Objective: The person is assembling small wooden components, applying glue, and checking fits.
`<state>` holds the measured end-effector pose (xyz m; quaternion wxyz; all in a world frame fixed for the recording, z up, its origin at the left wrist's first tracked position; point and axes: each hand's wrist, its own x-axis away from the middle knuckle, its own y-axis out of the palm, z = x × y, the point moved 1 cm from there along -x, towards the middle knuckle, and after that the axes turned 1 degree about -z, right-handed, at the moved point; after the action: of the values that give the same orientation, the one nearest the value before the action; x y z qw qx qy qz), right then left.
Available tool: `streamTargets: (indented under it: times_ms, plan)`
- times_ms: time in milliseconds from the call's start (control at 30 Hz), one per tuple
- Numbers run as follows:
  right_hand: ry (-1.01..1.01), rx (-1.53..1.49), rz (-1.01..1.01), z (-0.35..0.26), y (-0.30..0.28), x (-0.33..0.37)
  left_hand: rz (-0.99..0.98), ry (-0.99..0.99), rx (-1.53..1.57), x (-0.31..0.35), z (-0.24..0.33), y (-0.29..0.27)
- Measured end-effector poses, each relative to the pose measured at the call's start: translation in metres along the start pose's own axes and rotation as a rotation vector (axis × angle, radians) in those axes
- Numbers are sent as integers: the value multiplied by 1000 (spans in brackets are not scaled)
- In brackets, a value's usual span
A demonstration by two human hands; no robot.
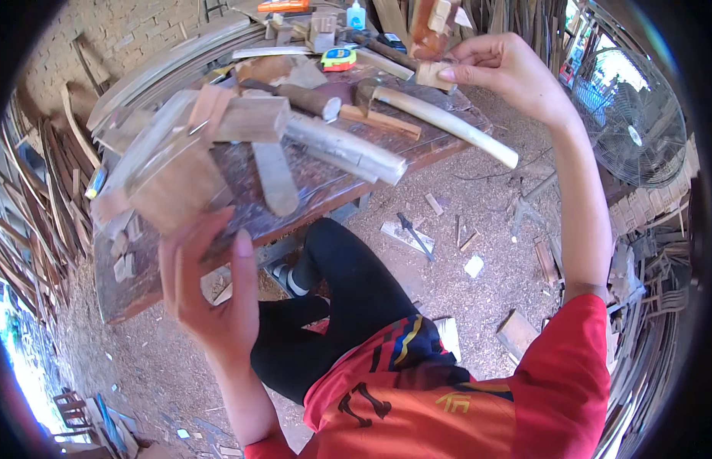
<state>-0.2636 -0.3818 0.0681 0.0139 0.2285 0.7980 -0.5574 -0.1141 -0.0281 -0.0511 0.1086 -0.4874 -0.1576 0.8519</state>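
My left hand is raised at the table's near left side, thumb and fingers apart. Its fingertips are at the lower edge of a squarish wooden block; I cannot tell whether they touch it. My right hand reaches over the far right corner and pinches a small pale wooden block between thumb and fingers. Just above that block stands a reddish-brown wooden piece. Between the hands lie a wooden block, a round-ended flat wooden strip and a wood-handled tool.
The worn wooden table also bears a tape measure, a blue-capped bottle and a pale curved rod overhanging its edge. A fan stands at right. Wood scraps lie on the shaving-covered floor; timber strips lean at left.
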Motion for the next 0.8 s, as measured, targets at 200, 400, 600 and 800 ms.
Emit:
streamTargets:
  times_ms: [200, 400, 600, 800]
  plan:
    - [58, -105, 44, 87, 5, -8, -206, 76, 47, -20, 17, 67]
    - [146, -65, 88, 147, 9, -8, -362, 137, 89, -45, 29, 123]
    - [125, -140, -33, 178, 19, -9, -481, 178, 112, -59, 35, 159]
    - [77, -105, -6, 186, 36, -9, -541, 192, 101, -61, 38, 176]
